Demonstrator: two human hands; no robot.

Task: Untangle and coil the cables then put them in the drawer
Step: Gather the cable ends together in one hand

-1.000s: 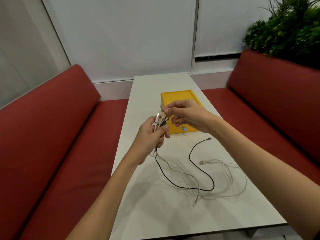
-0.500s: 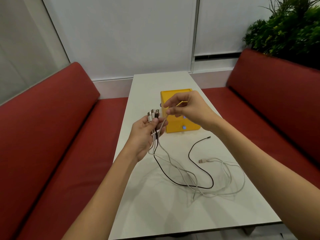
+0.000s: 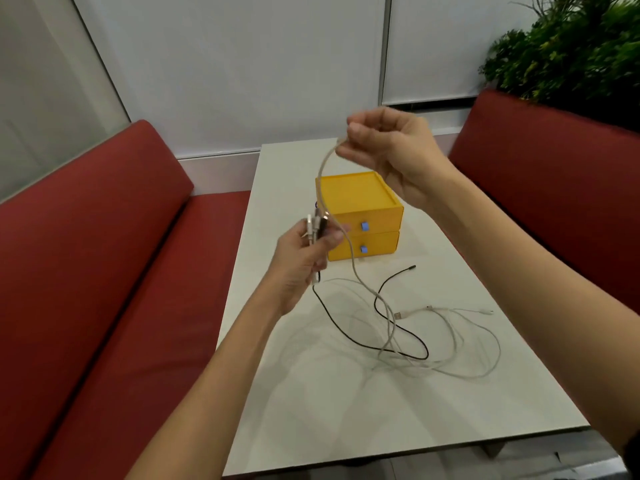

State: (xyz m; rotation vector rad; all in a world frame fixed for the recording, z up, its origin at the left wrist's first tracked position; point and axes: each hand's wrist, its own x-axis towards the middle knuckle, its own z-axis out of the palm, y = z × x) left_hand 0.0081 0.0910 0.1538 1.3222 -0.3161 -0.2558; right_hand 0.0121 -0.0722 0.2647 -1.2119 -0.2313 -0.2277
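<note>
My left hand point(image 3: 300, 265) is closed around a bunch of cable plugs point(image 3: 317, 225), held upright above the table. My right hand point(image 3: 391, 150) is raised higher and pinches one white cable point(image 3: 353, 265), which arcs from the plugs up to my fingers and hangs down to the table. A black cable point(image 3: 367, 344) and several loops of white cable point(image 3: 460, 344) lie tangled on the white table point(image 3: 311, 410). Behind them stands a yellow box with two drawers point(image 3: 367, 233), both shut, each with a blue knob.
Red bench seats run along both sides of the table, left point(image 3: 104, 289) and right point(image 3: 554, 161). A green plant point(image 3: 571, 53) stands behind the right bench. The table's near edge point(image 3: 398, 455) is close to me.
My right hand has risen and moved right, drawing one white cable up out of the bunch. My left hand stays closed on the plugs. The camera has tilted, so the drawer fronts now show.
</note>
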